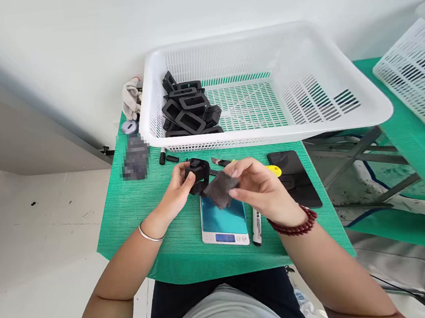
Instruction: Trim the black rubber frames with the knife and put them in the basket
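Observation:
My left hand [177, 189] is closed on a black plastic part [200, 173], a hollow boxy frame with a flat rim. Between the thumb and fingers of my right hand [255, 187] is a dark grey sheet [221, 189], which looks like sandpaper and is slightly blurred. The sheet is close beside the part; whether they touch I cannot tell. Below both hands lies a small digital scale [225, 223] with a lit display. A utility knife [220, 161] with yellow on it is partly hidden behind my right hand. A white marker [256, 227] lies right of the scale.
A large white basket [271, 135] stands behind, with several black parts [190, 108] piled at its left. A dark phone or tablet [296, 178] lies at right. At left are a blurred-out item [134, 157], a round tin [129, 127] and gloves [131, 99]. Another basket [412, 77] is far right.

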